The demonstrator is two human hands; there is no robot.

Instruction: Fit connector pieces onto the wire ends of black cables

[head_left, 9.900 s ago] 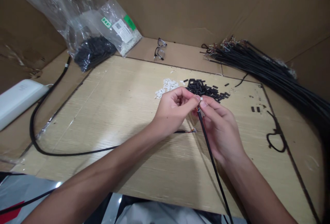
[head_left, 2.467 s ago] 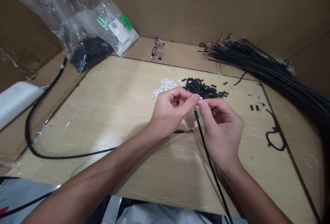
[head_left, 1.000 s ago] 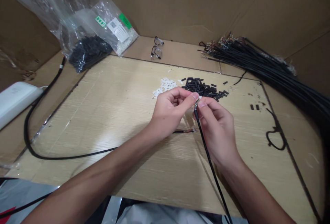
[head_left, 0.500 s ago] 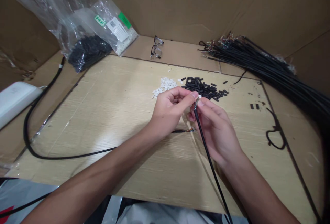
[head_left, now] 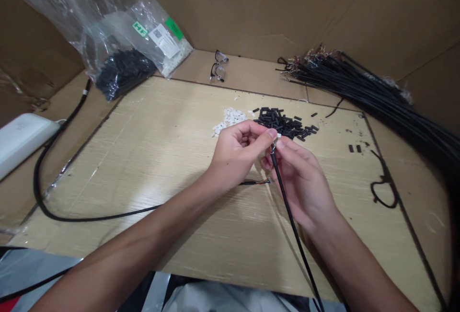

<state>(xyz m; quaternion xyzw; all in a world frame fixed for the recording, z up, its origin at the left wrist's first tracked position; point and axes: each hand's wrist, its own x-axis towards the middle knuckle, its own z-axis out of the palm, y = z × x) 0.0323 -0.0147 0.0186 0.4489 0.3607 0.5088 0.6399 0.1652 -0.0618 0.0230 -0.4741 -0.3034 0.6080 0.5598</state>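
Note:
My left hand (head_left: 239, 151) pinches a small white connector (head_left: 279, 135) between thumb and fingers. Just to its right, my right hand (head_left: 305, 173) is closed on the thin loose wires (head_left: 273, 147) at the end of a black cable (head_left: 287, 202). The wires run up to the connector, while the cable hangs down toward the front edge of the board. My fingertips partly hide the joint between wires and connector. Beneath my hands, another cable end with coloured wires (head_left: 264, 181) lies on the board.
Behind my hands are piles of white connectors (head_left: 232, 118) and short black tubes (head_left: 278, 119). Glasses (head_left: 218, 70) lie at the back, with a thick bundle of black cables (head_left: 359, 82) at right. Plastic bags (head_left: 125, 70) stand back left, near a white box (head_left: 27, 142).
Both hands stay almost in place. The fingertips and the wires by the connector shift only very slightly.

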